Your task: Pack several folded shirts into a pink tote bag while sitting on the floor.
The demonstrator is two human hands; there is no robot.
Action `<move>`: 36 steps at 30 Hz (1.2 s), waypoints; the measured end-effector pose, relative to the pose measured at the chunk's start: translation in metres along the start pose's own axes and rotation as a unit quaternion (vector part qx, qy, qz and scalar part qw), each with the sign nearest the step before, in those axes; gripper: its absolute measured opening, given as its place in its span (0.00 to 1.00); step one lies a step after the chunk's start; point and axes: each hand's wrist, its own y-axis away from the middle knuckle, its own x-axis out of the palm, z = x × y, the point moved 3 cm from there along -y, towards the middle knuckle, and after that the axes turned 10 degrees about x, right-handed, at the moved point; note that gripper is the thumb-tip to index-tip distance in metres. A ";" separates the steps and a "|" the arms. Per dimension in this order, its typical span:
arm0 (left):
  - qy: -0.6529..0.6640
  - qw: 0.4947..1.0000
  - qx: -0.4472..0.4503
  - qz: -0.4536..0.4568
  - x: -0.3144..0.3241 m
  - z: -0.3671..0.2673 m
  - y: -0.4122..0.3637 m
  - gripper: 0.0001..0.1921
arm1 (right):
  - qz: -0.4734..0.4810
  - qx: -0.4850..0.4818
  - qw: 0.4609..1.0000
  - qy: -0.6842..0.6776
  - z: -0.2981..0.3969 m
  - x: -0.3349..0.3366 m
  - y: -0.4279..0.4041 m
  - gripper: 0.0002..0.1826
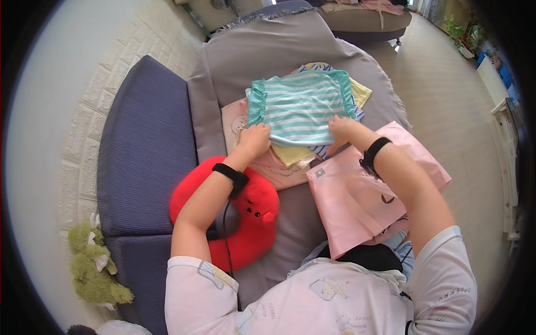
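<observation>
A teal-and-white striped garment with ruffled edges (301, 104) lies spread on a pile of clothes on the sofa. My left hand (256, 140) has its fingers closed on the garment's near left corner. At the near right edge, my right hand (341, 130) touches the fabric, thumb apart from the fingers; whether it pinches the cloth I cannot tell. Beneath are a yellow cloth (289, 155), a blue-striped piece (320, 150) and a flat pink printed item (234, 121). A pink bag (347, 201) lies under my right forearm.
Beside my left forearm sits a red plush neck pillow (259, 238) with an animal face. Blue sofa cushions (146, 159) run along the white brick wall (90, 121). A green plush toy (92, 268) rests at the lower left. A grey cover (268, 50) drapes the sofa.
</observation>
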 end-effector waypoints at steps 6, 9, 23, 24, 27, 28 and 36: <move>0.052 0.997 -0.012 -0.060 -0.013 0.006 -0.002 0.07 | -0.138 0.087 0.985 0.058 0.005 0.020 -0.014 0.28; 0.055 0.998 -0.011 -0.036 -0.004 0.019 0.007 0.08 | -0.132 0.049 0.989 -0.035 -0.007 0.018 -0.021 0.18; 0.117 0.936 0.013 -0.331 -0.149 0.011 0.003 0.07 | -0.498 0.087 0.798 -0.327 -0.116 -0.101 0.023 0.12; 0.102 0.923 0.004 -0.371 -0.163 0.012 0.009 0.07 | -0.546 0.064 0.794 -0.260 -0.113 -0.120 0.043 0.11; 0.082 0.896 0.002 -0.436 -0.205 0.006 0.025 0.07 | -0.635 0.011 0.758 -0.148 -0.124 -0.149 0.092 0.11; 0.081 0.884 -0.002 -0.460 -0.216 0.001 0.030 0.06 | -0.670 -0.025 0.735 -0.103 -0.129 -0.153 0.106 0.12; 0.133 0.889 0.040 -0.436 -0.268 -0.088 0.074 0.06 | -0.650 -0.141 0.747 -0.019 -0.173 -0.153 0.236 0.17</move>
